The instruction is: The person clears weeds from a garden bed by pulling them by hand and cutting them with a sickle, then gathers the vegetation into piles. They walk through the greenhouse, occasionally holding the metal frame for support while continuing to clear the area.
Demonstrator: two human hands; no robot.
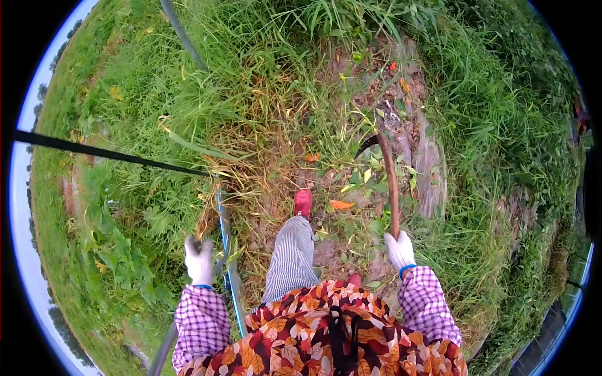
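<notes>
My right hand [399, 252], in a white glove, is closed around the wooden handle of a sickle [391, 182]. The sickle points forward over the ground, its dark curved blade [368, 144] turned to the left. My left hand [199, 260], also gloved in white with darkened fingertips, is held out low on the left. Its fingers are loosely bent, with a gap between thumb and fingers, and nothing shows in them. It is beside a grey pole [221, 262] and a blue pipe [224, 219].
Tall grass [476, 138] borders a strip of trampled stems and bare soil [414, 125], with scattered orange and red bits [342, 205]. A black bar [106, 148] crosses the left side, and another grey pole [182, 34] rises at upper left. My red shoe [303, 202] is on the strip.
</notes>
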